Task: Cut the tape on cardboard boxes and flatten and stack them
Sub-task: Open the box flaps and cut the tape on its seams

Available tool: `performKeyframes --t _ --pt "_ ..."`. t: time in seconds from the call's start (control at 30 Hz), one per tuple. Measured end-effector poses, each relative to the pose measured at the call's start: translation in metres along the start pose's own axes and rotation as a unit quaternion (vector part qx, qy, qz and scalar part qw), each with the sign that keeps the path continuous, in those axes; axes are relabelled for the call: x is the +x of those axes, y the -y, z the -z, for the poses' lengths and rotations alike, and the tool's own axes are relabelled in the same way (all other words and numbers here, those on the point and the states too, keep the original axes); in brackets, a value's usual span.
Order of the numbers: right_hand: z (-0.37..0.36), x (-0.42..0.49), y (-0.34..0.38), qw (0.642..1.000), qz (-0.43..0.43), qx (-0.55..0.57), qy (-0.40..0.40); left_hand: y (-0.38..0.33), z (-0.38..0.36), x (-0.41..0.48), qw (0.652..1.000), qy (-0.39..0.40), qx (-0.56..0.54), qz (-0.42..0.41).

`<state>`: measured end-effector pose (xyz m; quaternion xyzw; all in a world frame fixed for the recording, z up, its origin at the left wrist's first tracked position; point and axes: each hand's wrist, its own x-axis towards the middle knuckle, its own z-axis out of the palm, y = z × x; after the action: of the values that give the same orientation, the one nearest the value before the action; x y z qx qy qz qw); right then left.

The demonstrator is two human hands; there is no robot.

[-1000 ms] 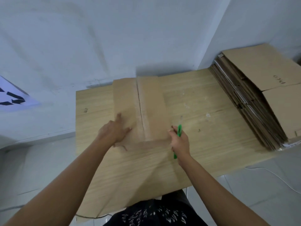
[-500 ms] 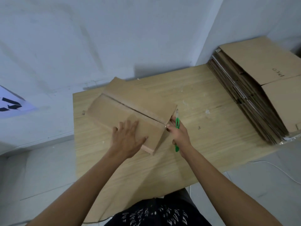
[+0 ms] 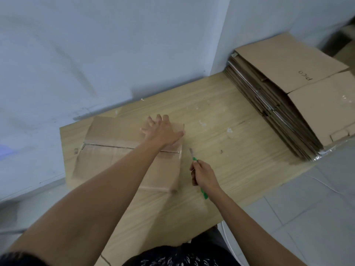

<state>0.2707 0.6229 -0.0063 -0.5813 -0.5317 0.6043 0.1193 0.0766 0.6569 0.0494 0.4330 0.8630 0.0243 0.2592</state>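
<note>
At the centre of the frame, the left hand (image 3: 163, 131) presses flat, fingers spread, on the box (image 3: 119, 150) lying on the bench (image 3: 221, 135). Just right of it, the right hand (image 3: 204, 174) has its grip clenched around a green cutter (image 3: 194, 160). Flattened boxes (image 3: 284, 96) are stacked at upper right.

Wooden table (image 3: 240, 135) (white-flecked); pale wall (image 3: 115, 45); tiled floor (image 3: 317, 208).

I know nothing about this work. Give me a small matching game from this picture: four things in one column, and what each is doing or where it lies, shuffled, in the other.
Things
1. left hand
2. right hand
3. cardboard box
4. stack of flattened boxes

States
A. piled at the far right end of the table
B. grips the green knife
C. rests with fingers spread on the box's top
D. lies on the table, seam facing up

Pairs: 1-C, 2-B, 3-D, 4-A
</note>
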Motion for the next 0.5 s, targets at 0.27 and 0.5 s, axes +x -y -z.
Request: performKeyframes --t 0.27,0.5 --pt "0.002 0.012 0.01 0.991 0.062 -0.112 0.036 -0.02 -0.009 0.03 0.99 0.103 0.084 0.048" --pt "-0.001 0.014 0.009 0.989 0.089 -0.101 0.064 -0.006 -0.023 0.049 0.986 0.088 0.142 0.008"
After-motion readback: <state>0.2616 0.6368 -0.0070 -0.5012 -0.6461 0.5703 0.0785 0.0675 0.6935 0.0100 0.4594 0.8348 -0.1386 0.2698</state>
